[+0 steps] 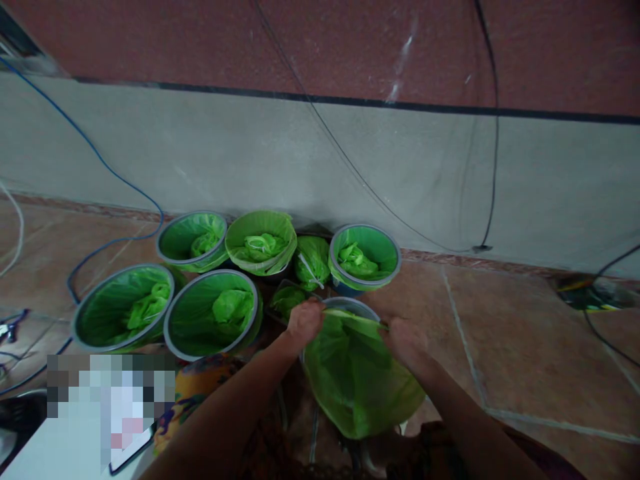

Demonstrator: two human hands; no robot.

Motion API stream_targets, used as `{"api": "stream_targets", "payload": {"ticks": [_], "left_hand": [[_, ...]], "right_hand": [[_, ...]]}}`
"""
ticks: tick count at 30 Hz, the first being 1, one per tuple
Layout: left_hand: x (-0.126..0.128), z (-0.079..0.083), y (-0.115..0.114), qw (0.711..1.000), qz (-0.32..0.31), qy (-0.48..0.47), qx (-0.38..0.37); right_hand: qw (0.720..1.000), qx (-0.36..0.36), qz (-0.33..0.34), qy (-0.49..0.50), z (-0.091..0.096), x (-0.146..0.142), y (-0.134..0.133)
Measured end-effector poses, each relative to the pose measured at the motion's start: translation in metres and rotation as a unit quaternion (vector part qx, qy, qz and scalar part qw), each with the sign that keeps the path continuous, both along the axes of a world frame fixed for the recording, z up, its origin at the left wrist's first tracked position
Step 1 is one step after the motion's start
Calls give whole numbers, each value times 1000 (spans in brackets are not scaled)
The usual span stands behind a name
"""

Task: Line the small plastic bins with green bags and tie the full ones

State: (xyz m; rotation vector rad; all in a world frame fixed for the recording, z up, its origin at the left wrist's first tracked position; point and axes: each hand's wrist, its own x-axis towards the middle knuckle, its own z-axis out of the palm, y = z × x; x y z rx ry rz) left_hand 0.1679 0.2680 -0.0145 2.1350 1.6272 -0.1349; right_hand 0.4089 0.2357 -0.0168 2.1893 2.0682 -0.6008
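A bright green plastic bag (357, 380) hangs over a grey-rimmed bin (350, 305) right in front of me. My left hand (304, 323) is closed on the bag's top edge at the left. On the right side, my right hand (406, 341) grips the same edge, fingers curled. The bag's mouth is stretched between the two hands above the bin's rim. Most of this bin is hidden behind the bag.
Several round bins lined with green bags (213, 313) (123, 307) (194, 239) (261, 241) (365, 257) stand on the tiled floor against a grey wall. A tied green bag (311, 261) lies among them. Cables (115, 177) trail over wall and floor. A floor drain (593, 293) sits at right.
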Motion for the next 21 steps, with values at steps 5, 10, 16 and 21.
{"api": "stream_targets", "payload": {"ticks": [5,10,16,21], "left_hand": [[15,4,-4,999,-36,-27,3],[23,6,-4,998,-55,-17,8],[6,12,4,997,-34,54,-31],[-9,19,8,995,34,92,-30]], "right_hand": [[992,57,115,-2,11,-30,1],[997,-27,77,-17,24,-42,11],[998,-40,31,-43,41,-8,15],[995,-84,4,-54,45,35,16]]}}
